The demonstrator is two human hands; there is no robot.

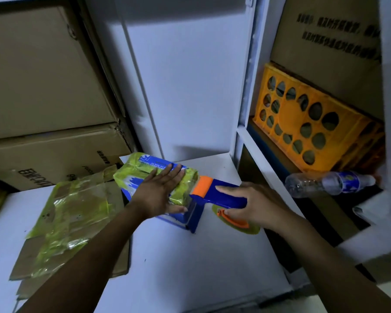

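Cardboard boxes (43, 86) stacked far L of the blue press (193, 214); print on the lower one is upside down and too blurred to read. White table (190, 256) carries the press. Orange crate (303, 123) w/ round holes sits on a shelf up and R of the press, under another box w/ dark blurred writing. Flattened yellow-green bag (70, 213) lies on cardboard, L of the press. Yellow-green packet (185, 184) lies on top of the press, long axis diagonal, far-L end to near-R end. Its blue label has white print too small to read, and the film is glossy and crinkled. My left hand (160, 190) lies flat on it, fingers straight and spread, pressing down. Blue handle (226, 195) w/ orange band points R from the press; my right hand (255, 206) is wrapped round it. Clear bottle (330, 182), blue label, lies on its side further R. Orange ring (233, 220) just under the handle.
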